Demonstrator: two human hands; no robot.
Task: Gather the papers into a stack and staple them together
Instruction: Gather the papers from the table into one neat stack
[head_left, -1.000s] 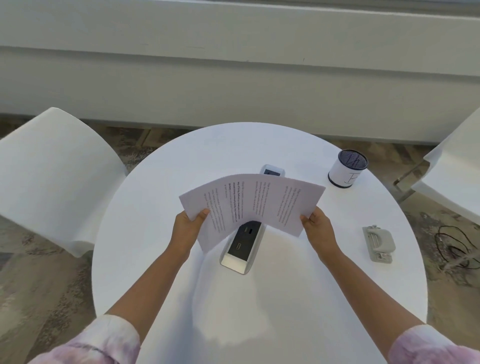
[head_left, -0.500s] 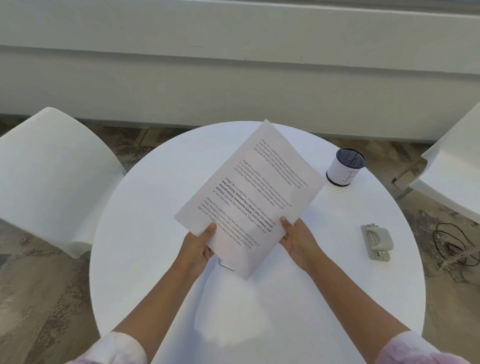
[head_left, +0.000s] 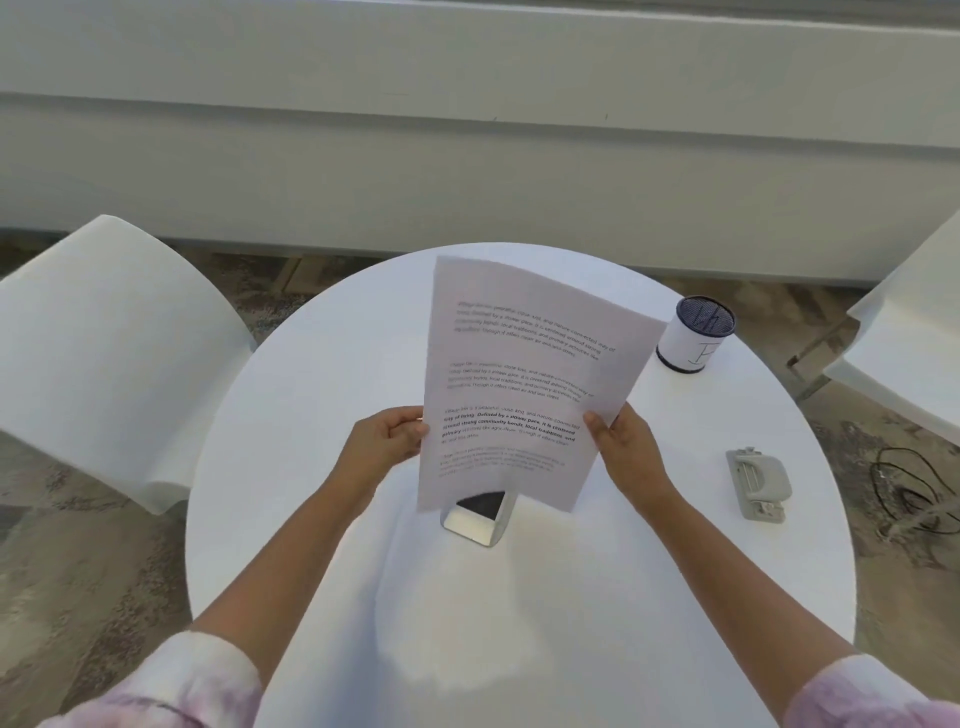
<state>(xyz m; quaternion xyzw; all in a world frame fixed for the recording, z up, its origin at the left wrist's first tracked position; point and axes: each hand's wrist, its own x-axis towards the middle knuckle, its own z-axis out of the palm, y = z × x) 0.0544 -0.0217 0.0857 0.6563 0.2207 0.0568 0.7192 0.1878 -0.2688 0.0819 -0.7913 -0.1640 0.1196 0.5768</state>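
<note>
A stack of printed white papers stands nearly upright above the middle of the round white table. My left hand grips the stack's left edge, and my right hand grips its right edge, thumb on the front sheet. The lower edge of the papers hangs just over a grey power outlet box set in the table, hiding most of it. A grey stapler-like tool lies flat on the table to the right of my right hand, apart from it.
A white pen cup with a dark mesh rim stands at the table's back right. White chairs sit at the left and right. Black cables lie on the floor to the right. A white wall ledge runs behind.
The papers turned from a wide, bowed sideways hold to an upright portrait position. Both hands shifted along the edges and now hold the stack by its two long sides.
</note>
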